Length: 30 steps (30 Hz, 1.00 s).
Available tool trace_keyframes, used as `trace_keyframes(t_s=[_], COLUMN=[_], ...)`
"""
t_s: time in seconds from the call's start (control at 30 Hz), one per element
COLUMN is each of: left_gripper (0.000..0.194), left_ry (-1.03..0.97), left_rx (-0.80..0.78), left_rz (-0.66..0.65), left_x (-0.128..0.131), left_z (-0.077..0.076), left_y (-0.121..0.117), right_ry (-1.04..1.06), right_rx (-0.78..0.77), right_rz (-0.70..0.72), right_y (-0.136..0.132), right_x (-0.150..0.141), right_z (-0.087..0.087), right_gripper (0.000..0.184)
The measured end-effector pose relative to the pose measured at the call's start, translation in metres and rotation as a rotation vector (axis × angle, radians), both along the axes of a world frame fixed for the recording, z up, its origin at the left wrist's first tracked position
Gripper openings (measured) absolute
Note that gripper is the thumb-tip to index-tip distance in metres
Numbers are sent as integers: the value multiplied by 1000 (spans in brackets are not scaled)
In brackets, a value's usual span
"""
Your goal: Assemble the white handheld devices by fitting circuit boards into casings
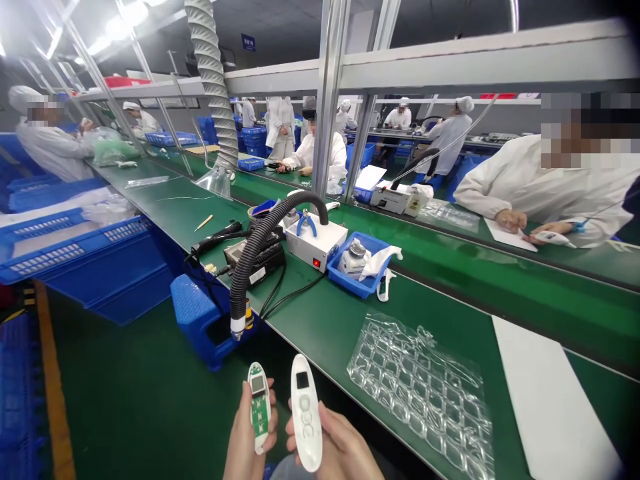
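My left hand (245, 423) grips a slim white housing half (259, 407) with a green circuit board and a small grey display showing inside it. Beside it, in my right hand (335, 437), is a white plastic cover (306, 413), long and rounded. That cover has a dark rectangular window near its top and several raised button shapes below. The two parts are held apart, upright and side by side, in front of the bench edge. Fingers of both hands are wrapped round the parts' edges.
On the green bench (310, 320) lie a clear blister tray (420, 393) and a white sheet (550, 400). A white box (316, 243) carries blue pliers (306, 225). Beside it sits a blue bin (357, 287). A black hose (240, 267) hangs over the edge. Co-workers sit opposite.
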<state>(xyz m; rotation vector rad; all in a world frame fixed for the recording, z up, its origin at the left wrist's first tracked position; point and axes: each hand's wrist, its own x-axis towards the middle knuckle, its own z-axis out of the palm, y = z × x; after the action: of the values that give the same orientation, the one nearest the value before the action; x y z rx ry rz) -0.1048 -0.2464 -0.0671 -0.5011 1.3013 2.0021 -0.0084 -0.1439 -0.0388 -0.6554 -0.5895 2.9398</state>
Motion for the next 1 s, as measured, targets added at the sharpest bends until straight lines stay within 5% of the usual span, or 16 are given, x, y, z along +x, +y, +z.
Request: trace_keyframes(t_s=[0.33,0.57,0.67,0.9,1.0], left_gripper=[42,58,62,51,51], left_ry=[83,52,40,373,381], left_rx=[106,-33,-70,-99,-112], left_rz=[-142,-143,-188,-479,-553], left_x=[13,26,32,58,71], left_z=[44,57,58,59,59], left_y=[13,21,26,56,69], right_ry=[25,34,32,-63,-75], right_rx=[-20,2,87,535,563], right_rz=[-20,-68,-102,-212,-286], right_y=[7,8,10,20,24], right_x=[27,36,41,63,70], right_z=[3,-5,-10,-18,-17], right_gripper=[53,53,54,61,66])
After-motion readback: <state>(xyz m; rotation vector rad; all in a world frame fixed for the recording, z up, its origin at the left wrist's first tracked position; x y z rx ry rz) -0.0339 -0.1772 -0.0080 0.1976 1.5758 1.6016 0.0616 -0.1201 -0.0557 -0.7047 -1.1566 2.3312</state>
